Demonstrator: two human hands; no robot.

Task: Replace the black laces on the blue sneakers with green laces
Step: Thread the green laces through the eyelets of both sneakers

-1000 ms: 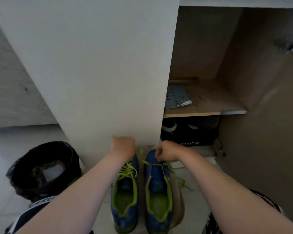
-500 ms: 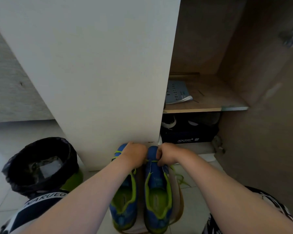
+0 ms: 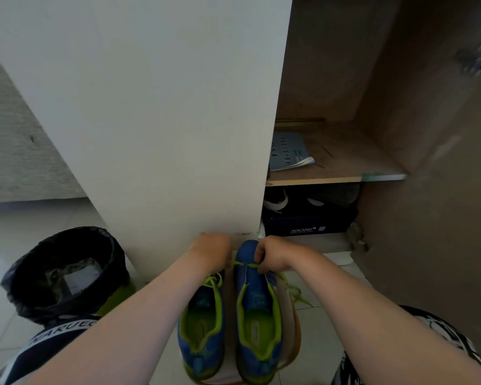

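Two blue sneakers with lime-green lining stand side by side on the floor, toes toward the cabinet. The left sneaker (image 3: 202,326) has green laces over its tongue, and its toe is hidden under my left hand (image 3: 211,252), whose fingers are curled over it. My right hand (image 3: 271,254) pinches the green lace (image 3: 246,264) that crosses the front of the right sneaker (image 3: 257,315). A loose green lace end (image 3: 296,294) trails on the tiles to the right. No black laces are visible.
A white cabinet door (image 3: 156,112) stands just beyond the toes. The open cabinet holds a booklet (image 3: 288,151) on a shelf, and below it a dark shoebox (image 3: 308,222) with dark shoes. A black-lined bin (image 3: 64,270) sits at left.
Both hands slid forward to the sneakers' toes and drew close together. The right hand now pinches the lace at the right sneaker's front; the view tilted down slightly.
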